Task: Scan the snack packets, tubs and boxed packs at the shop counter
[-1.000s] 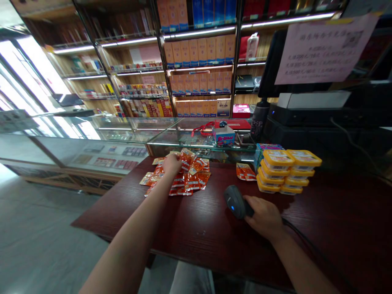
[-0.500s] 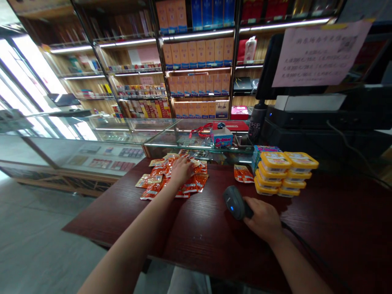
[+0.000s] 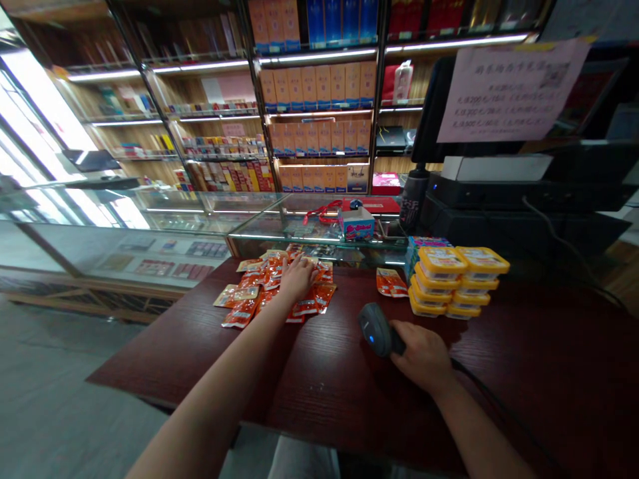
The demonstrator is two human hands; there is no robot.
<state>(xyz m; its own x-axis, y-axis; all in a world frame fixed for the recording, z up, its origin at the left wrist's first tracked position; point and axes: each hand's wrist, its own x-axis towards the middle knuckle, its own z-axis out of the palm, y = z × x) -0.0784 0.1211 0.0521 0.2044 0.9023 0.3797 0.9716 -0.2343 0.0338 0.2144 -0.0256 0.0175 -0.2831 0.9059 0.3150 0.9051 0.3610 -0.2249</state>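
Glossy orange packets (image 3: 271,274), loosely heaped

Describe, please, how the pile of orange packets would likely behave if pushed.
The pile of orange packets would probably spread, since the packets overlap loosely. Their shiny wrappers might slip, and their flat, pouch-like shapes suggest they would flex.

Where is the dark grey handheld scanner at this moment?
In the head view, the dark grey handheld scanner is right of centre, gripped by the person's right hand over the dark red-brown wooden tabletop, nearer the camera than the stacked yellow plastic tubs.
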